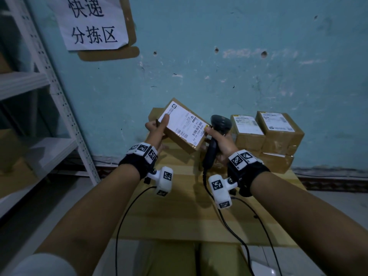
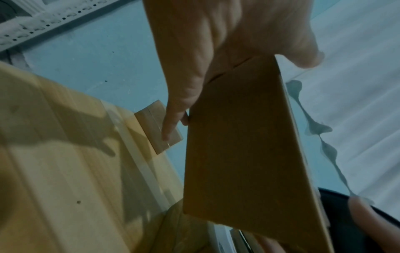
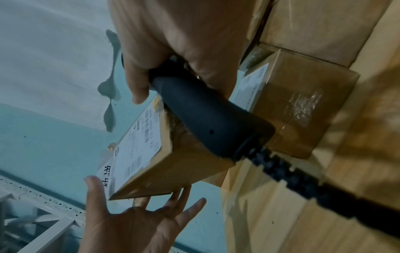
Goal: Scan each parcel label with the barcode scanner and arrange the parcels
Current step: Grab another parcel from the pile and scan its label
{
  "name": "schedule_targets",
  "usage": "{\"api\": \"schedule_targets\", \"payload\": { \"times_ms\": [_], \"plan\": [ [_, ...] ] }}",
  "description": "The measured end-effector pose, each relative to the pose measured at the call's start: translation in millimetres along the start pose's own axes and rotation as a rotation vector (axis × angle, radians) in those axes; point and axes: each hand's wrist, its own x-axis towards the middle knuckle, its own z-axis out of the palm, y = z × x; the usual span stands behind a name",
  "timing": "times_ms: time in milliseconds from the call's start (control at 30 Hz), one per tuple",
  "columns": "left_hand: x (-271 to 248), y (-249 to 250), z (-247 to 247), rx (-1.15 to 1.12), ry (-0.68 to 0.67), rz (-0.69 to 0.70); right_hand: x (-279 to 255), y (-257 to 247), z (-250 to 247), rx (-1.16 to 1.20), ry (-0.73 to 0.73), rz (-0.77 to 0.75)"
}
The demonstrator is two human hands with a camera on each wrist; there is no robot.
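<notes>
Forearms, two, bare, each with a black wrist strap carrying white marker blocks; cables trail from them over the tabletop (image 1: 179, 216).

Left hand (image 1: 157, 126): grasps the parcel (image 1: 184, 126) at its left end, thumb laid flat on the label (image 1: 183, 121), fingers spread under the box. Parcel held above the tabletop, tilted, label face up toward the head camera.

Right hand (image 1: 219, 139): clenched round the handle of the scanner (image 1: 219, 124), black, corded. Thumb tip touches the parcel's right corner. Scanner head sits just beside the parcel's right edge.

Stack (image 1: 266, 136): brown boxes, right of the scanner, against the wall (image 1: 219, 66). Two labelled boxes side by side on top, more below; exact count cannot be told.

Further box (image 1: 154, 114): behind the held parcel, mostly hidden.

Tabletop: pale wood, butted to the wall.

Wall: blue, chipped, with a paper sign (image 1: 89, 20) in handwritten characters on cardboard backing.

Shelving (image 1: 49, 76): white metal, perforated uprights, at the left.
</notes>
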Motion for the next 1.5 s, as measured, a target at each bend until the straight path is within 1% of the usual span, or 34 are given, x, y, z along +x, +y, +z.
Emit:
{"api": "schedule_targets", "payload": {
  "times_ms": [100,233,300,433,533,633,733,800,833,900,967,1033,1100,1233,1300,1500],
  "plan": [
    [5,0,-8,0.083,0.023,-0.003,5,1,-2,-0.027,0.036,-0.003],
    [8,-4,-17,0.1,0.023,-0.001,10,0,0,-0.088,0.09,-0.047],
    [9,-5,-21,0.093,-0.006,-0.011,11,0,1,-0.108,0.1,-0.052],
    [12,-9,-27,0.116,-0.04,-0.054,11,-1,3,-0.106,0.103,-0.06],
    [6,-8,-25,0.152,-0.033,-0.076,14,-2,1,-0.096,0.09,-0.082],
    [5,-10,-26,0.187,-0.044,-0.066,15,-5,0,-0.139,0.08,-0.086],
    [8,-10,-31,0.207,-0.056,-0.068,15,-8,-1,-0.163,0.039,-0.073],
    [11,-10,-32,0.191,-0.108,-0.04,16,-9,0,-0.17,0.025,-0.095],
    [10,-10,-32,0.204,-0.162,-0.019,17,-9,1,-0.18,0.048,-0.104],
    [8,-10,-32,0.294,-0.259,0.01,17,-10,3,-0.196,0.069,-0.108],
    [5,-10,-31,0.347,-0.286,0.03,17,-12,5,-0.198,0.07,-0.103],
    [6,-14,-29,0.342,-0.278,0.052,19,-15,6,-0.21,0.057,-0.1],
    [6,-17,-27,0.317,-0.234,0.053,19,-16,7,-0.227,0.036,-0.099],
    [7,-20,-21,0.191,-0.138,0.043,18,-13,10,-0.286,0.074,-0.137],
    [10,-21,-18,0.121,-0.104,0.027,14,-12,10,-0.274,0.069,-0.145],
    [13,-25,-10,0.087,-0.12,-0.036,8,-18,10,-0.164,0.016,-0.128]
  ]
}}
